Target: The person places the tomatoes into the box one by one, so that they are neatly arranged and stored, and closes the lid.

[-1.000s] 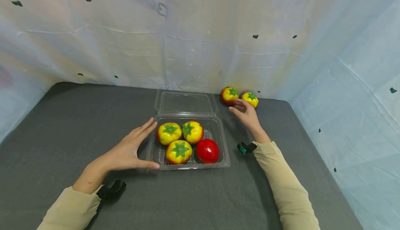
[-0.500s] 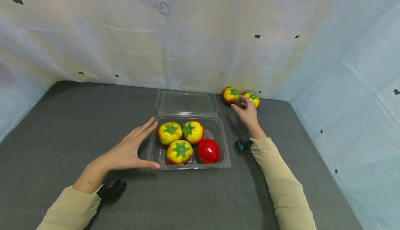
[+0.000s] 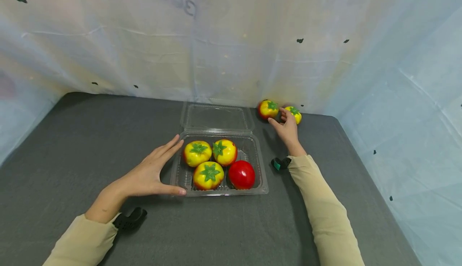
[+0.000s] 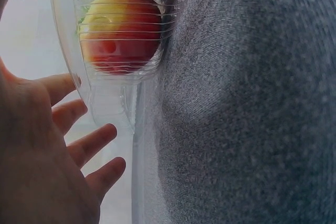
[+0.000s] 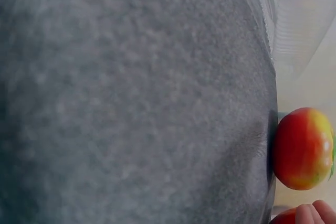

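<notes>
Left hand [image 3: 148, 173], fingers spread, holds nothing beside the box [image 3: 260, 161]; right hand [image 3: 288, 130], fingers bent, seems picking the right fruit [image 3: 297, 118], grip unclear; lifting needs secure hold.

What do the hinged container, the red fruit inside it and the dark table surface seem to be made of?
Hinged container: probably thin plastic, glossy and see-through, with moulded ribs.
Red fruit: perhaps hard plastic or coated foam; smooth, glossy, with a highlight.
Table surface: seemingly matte grey fabric; the wrist views show fine grain.
</notes>
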Motion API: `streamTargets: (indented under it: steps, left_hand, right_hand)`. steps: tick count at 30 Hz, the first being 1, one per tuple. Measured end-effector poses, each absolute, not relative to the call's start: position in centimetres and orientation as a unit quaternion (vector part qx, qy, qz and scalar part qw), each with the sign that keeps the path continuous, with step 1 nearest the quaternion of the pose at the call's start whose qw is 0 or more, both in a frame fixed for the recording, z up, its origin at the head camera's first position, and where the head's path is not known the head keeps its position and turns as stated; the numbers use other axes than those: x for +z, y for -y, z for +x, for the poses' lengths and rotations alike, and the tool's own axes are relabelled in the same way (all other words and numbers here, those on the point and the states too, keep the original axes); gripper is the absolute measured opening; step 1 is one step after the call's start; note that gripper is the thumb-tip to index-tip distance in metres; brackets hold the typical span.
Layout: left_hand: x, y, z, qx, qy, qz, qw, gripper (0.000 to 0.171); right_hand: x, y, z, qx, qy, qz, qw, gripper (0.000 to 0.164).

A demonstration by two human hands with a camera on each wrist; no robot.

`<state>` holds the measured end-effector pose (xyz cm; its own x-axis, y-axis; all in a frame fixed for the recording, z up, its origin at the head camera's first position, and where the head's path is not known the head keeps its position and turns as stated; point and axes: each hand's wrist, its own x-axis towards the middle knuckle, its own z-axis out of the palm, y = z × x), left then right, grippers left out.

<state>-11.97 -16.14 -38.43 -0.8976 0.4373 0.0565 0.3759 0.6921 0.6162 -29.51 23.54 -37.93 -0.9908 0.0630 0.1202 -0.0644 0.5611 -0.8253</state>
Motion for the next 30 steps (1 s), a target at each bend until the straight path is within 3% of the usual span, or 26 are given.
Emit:
streamTargets:
  steps: [20, 30]
  left_hand:
    - [-38.5, 16.1, -11.6, 0.329, -0.917, 0.221, 0.049, 0.12]
    - [-38.6, 15.7, -11.5, 0.328, -0.917, 0.223, 0.05, 0.121]
  right_hand:
    - [-39.0, -22.6, -31.3, 0.457, 0.889, -0.034, 0.022, 0.08]
    - [-39.5, -22.4, -31.4, 0.478, 0.874, -0.064, 0.059, 0.073]
